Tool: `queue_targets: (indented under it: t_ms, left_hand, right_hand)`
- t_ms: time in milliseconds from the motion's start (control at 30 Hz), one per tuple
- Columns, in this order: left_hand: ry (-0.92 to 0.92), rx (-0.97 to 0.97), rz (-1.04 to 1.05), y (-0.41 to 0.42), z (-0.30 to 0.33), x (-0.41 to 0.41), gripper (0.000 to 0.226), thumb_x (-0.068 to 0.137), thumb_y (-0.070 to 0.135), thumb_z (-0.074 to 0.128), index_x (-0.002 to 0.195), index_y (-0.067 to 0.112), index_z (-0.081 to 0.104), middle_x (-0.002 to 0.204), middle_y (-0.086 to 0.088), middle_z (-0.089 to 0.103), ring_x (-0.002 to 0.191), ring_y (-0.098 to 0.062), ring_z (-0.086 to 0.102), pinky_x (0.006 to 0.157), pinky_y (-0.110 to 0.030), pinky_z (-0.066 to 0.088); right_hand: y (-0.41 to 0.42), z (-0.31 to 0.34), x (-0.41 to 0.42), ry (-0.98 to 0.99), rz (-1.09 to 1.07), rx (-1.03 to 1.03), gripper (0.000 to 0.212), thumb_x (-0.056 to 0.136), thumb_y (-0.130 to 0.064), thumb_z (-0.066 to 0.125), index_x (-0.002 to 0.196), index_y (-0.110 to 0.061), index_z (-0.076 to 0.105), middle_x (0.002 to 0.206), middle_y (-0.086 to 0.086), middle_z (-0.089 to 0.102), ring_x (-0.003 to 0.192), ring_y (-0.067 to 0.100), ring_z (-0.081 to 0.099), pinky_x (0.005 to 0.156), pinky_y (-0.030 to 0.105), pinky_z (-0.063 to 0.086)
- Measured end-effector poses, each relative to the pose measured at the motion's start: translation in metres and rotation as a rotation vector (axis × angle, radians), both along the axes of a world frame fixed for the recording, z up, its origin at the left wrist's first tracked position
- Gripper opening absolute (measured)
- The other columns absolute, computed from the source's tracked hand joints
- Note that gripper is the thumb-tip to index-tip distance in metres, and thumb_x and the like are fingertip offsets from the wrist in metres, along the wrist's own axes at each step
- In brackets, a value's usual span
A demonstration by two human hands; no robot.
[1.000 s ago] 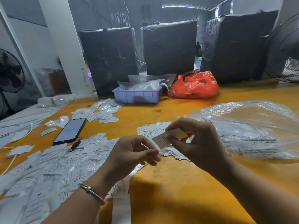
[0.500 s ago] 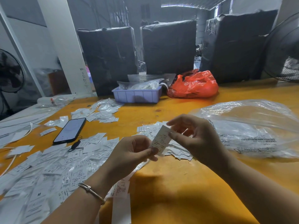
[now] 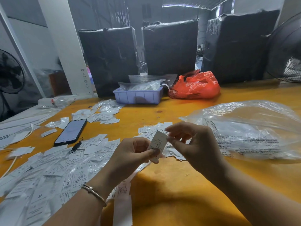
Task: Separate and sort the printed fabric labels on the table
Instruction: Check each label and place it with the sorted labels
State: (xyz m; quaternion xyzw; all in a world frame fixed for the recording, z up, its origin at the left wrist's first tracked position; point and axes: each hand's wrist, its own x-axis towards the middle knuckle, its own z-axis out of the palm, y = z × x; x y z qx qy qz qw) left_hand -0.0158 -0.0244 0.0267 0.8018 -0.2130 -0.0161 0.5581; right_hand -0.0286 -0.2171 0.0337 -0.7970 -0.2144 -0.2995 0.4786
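Readable marks, as I make them out: "M" on a loose label (image 3: 40, 196) at the left of the table (image 3: 187, 193); "XS" on two labels (image 3: 68, 183) beside it; "L" at the foot of the held label (image 3: 157, 145); on the clear bag (image 3: 244, 128), mirrored print, "THIS BAG IS" (the rest too blurred).

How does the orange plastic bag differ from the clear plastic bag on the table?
The orange plastic bag is opaque and bunched up at the table's far edge, beside the blue tray. The clear plastic bag is see-through, carries printed text, spreads wider and lies nearer, just right of the right hand. Both are crinkled plastic resting on the table.
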Motion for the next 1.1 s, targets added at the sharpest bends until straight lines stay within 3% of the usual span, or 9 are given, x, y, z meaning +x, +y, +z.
queue_targets:
  t_ms: [133, 300, 467, 533, 667, 900, 1100]
  left_hand:
    - [-0.014, 0.003, 0.007, 0.000, -0.001, 0.000, 0.026, 0.075, 0.034, 0.069, 0.090, 0.012, 0.073, 0.082, 0.001, 0.077, 0.073, -0.013, 0.073, 0.061, -0.018, 0.052]
    - [-0.015, -0.021, -0.003, 0.002, 0.001, 0.000, 0.029, 0.075, 0.033, 0.070, 0.092, 0.009, 0.072, 0.085, -0.001, 0.077, 0.074, -0.018, 0.073, 0.062, -0.019, 0.053]
    - [0.007, -0.071, 0.000, 0.001, 0.002, -0.001, 0.026, 0.073, 0.028, 0.071, 0.089, 0.007, 0.072, 0.083, -0.008, 0.076, 0.073, -0.022, 0.073, 0.065, -0.021, 0.056]
    - [0.008, -0.077, 0.007, 0.001, 0.002, -0.001, 0.026, 0.074, 0.027, 0.072, 0.088, 0.005, 0.072, 0.083, -0.008, 0.076, 0.073, -0.022, 0.073, 0.065, -0.021, 0.056]
    - [0.007, -0.069, 0.010, 0.001, 0.002, -0.002, 0.028, 0.073, 0.028, 0.072, 0.088, 0.004, 0.072, 0.081, -0.007, 0.076, 0.073, -0.022, 0.074, 0.064, -0.022, 0.056]
    - [0.004, -0.075, 0.019, -0.001, 0.000, -0.001, 0.022, 0.068, 0.030, 0.072, 0.076, 0.009, 0.072, 0.073, -0.003, 0.074, 0.069, -0.011, 0.069, 0.063, -0.019, 0.053]
    - [-0.024, -0.036, 0.039, 0.001, 0.000, 0.000, 0.025, 0.069, 0.032, 0.072, 0.078, 0.009, 0.072, 0.073, -0.002, 0.073, 0.069, -0.009, 0.068, 0.063, -0.017, 0.052]
  right_hand:
    - [0.004, -0.002, -0.002, 0.034, 0.030, -0.001, 0.018, 0.075, 0.003, 0.074, 0.085, -0.013, 0.077, 0.070, -0.006, 0.071, 0.060, 0.004, 0.058, 0.054, 0.015, 0.045]
    - [0.001, 0.002, 0.000, 0.171, 0.075, 0.108, 0.023, 0.077, 0.005, 0.067, 0.085, -0.015, 0.076, 0.070, -0.002, 0.071, 0.065, 0.016, 0.062, 0.060, 0.037, 0.052]
    - [0.001, 0.001, 0.000, 0.231, 0.141, 0.193, 0.024, 0.075, 0.009, 0.066, 0.081, -0.012, 0.075, 0.069, 0.005, 0.072, 0.065, 0.025, 0.067, 0.063, 0.048, 0.056]
    - [0.001, -0.002, 0.002, 0.210, 0.130, 0.158, 0.022, 0.074, 0.008, 0.069, 0.080, -0.013, 0.076, 0.067, 0.003, 0.072, 0.059, 0.020, 0.066, 0.055, 0.041, 0.056]
    - [0.005, -0.008, 0.001, 0.181, 0.119, 0.060, 0.020, 0.071, 0.003, 0.073, 0.077, -0.016, 0.076, 0.062, -0.006, 0.068, 0.048, 0.001, 0.057, 0.048, 0.011, 0.039]
    - [0.009, -0.007, -0.004, 0.074, 0.042, -0.263, 0.015, 0.073, -0.013, 0.072, 0.082, -0.024, 0.076, 0.073, -0.009, 0.071, 0.065, 0.006, 0.062, 0.057, 0.026, 0.050]
    - [0.004, -0.004, -0.001, 0.164, 0.119, -0.190, 0.010, 0.076, -0.019, 0.071, 0.084, -0.022, 0.077, 0.081, -0.012, 0.070, 0.073, 0.006, 0.064, 0.060, 0.025, 0.049]
